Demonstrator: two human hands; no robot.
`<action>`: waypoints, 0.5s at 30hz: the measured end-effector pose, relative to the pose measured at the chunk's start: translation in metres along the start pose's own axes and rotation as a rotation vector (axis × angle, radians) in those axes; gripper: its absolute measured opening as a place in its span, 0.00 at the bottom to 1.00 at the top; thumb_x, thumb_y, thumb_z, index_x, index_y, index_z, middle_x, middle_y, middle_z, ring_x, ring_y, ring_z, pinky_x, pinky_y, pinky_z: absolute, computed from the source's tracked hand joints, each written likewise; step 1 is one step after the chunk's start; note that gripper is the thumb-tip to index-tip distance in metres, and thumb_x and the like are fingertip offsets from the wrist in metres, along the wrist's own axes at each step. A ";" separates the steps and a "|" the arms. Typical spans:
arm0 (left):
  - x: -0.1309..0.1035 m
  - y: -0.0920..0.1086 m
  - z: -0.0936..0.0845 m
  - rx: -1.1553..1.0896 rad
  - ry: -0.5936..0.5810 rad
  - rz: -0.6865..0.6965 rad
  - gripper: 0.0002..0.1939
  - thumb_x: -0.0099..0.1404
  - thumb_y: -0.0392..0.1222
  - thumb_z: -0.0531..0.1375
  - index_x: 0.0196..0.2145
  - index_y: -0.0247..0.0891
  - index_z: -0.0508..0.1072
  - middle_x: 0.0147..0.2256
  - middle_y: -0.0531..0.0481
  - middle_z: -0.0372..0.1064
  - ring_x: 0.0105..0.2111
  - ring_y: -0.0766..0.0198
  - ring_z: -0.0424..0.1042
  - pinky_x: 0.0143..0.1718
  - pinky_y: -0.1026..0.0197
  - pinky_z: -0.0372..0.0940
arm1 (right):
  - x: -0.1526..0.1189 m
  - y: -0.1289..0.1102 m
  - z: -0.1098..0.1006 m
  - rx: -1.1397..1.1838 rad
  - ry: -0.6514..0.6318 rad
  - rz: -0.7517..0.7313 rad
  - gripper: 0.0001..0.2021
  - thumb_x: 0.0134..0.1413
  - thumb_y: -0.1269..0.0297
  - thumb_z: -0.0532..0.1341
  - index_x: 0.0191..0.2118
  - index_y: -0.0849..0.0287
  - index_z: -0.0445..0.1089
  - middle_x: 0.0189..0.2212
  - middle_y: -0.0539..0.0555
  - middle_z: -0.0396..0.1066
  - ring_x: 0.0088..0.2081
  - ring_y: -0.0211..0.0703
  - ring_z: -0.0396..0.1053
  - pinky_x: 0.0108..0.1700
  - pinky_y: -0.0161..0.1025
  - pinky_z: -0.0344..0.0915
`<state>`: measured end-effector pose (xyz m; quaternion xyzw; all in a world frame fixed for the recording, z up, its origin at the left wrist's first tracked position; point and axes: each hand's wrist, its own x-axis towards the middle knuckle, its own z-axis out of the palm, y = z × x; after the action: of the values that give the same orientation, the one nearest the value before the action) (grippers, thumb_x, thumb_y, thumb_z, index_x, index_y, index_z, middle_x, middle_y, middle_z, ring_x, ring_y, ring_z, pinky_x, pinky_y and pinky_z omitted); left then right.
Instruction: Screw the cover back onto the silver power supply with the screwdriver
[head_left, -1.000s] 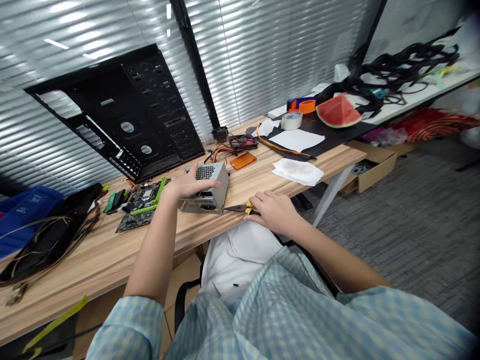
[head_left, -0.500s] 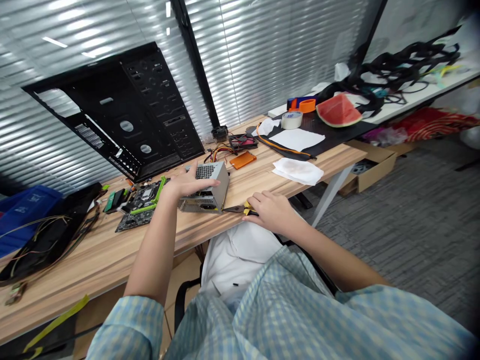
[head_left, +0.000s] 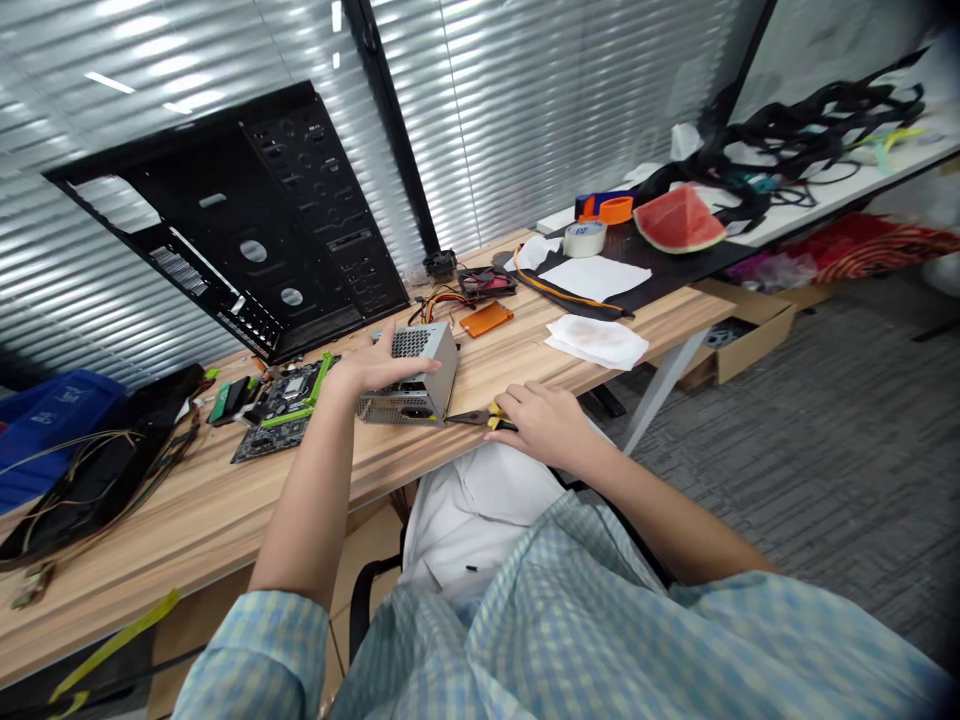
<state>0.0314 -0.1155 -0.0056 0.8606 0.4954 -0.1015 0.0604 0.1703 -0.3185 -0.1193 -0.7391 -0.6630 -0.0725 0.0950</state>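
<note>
A grey metal computer power supply (head_left: 445, 372) with a honeycomb vent stands near the table's front edge. Across its left part and top lies my left hand (head_left: 367, 368), thumb and index finger spread wide, holding it against the table; the other fingers are mostly hidden. My right hand (head_left: 544, 420) is closed around the yellow-and-black handles of a pair of pliers (head_left: 471, 417). The pliers' dark jaws point left and reach the power supply's lower right corner; whether they grip anything there I cannot tell. A motherboard (head_left: 289, 405) with green trim lies left of my left hand.
An open black computer case (head_left: 247, 220) leans against the blinds. Behind the power supply are an orange flat piece (head_left: 487, 319), a fan (head_left: 486, 284) and cables. White paper (head_left: 598, 341), tape (head_left: 584, 239) and a watermelon wedge (head_left: 679, 220) sit to the right; a blue bag (head_left: 60, 430) lies left.
</note>
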 end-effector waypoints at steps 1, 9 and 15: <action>0.000 0.000 0.000 0.002 -0.002 0.000 0.65 0.46 0.81 0.54 0.71 0.46 0.36 0.71 0.36 0.36 0.68 0.32 0.44 0.65 0.37 0.49 | 0.000 0.000 0.000 0.001 0.000 0.001 0.26 0.62 0.40 0.51 0.44 0.60 0.69 0.43 0.58 0.73 0.45 0.52 0.71 0.37 0.41 0.61; 0.000 -0.001 0.001 0.025 -0.004 -0.002 0.65 0.46 0.82 0.53 0.71 0.47 0.36 0.71 0.36 0.38 0.68 0.32 0.45 0.64 0.38 0.49 | 0.009 -0.006 -0.015 -0.008 -0.054 -0.012 0.25 0.62 0.42 0.53 0.45 0.61 0.71 0.44 0.61 0.74 0.45 0.55 0.72 0.36 0.43 0.64; 0.003 -0.002 0.006 0.048 0.002 0.007 0.63 0.48 0.80 0.54 0.71 0.48 0.38 0.71 0.37 0.38 0.68 0.32 0.43 0.64 0.38 0.50 | 0.021 -0.005 -0.036 0.014 -0.164 -0.001 0.25 0.61 0.42 0.55 0.44 0.61 0.73 0.43 0.62 0.76 0.45 0.58 0.74 0.37 0.45 0.67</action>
<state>0.0299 -0.1133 -0.0119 0.8636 0.4899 -0.1124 0.0399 0.1684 -0.3058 -0.0790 -0.7416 -0.6692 -0.0070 0.0458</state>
